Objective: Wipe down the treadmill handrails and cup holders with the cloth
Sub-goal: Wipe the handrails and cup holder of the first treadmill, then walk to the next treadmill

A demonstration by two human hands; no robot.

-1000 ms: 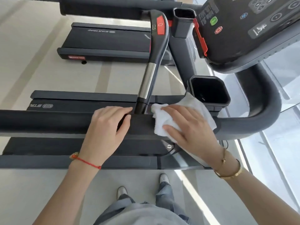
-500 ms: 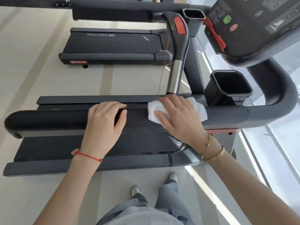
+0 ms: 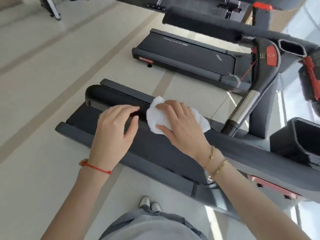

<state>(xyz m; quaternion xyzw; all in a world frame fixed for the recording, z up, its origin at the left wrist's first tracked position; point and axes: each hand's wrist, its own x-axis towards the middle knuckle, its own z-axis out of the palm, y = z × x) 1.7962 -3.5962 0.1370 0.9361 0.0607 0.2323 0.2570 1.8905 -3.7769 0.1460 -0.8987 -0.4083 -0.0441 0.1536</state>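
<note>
One cup holder (image 3: 285, 144) nearby, left hand (image 3: 114, 130) on handrail (image 3: 107, 96) beside cloth (image 3: 155, 116)

Bright daylight came in through the window (image 3: 308, 23) on the right, washing out the glass and laying glare strips on the pale floor (image 3: 34, 84). The chrome tube (image 3: 245, 106) shone. Shadows were soft. Wide-angle distortion bent the handrail (image 3: 112, 99), and the foam bar (image 3: 199, 25) near the top edge was smeared with blur.
</note>
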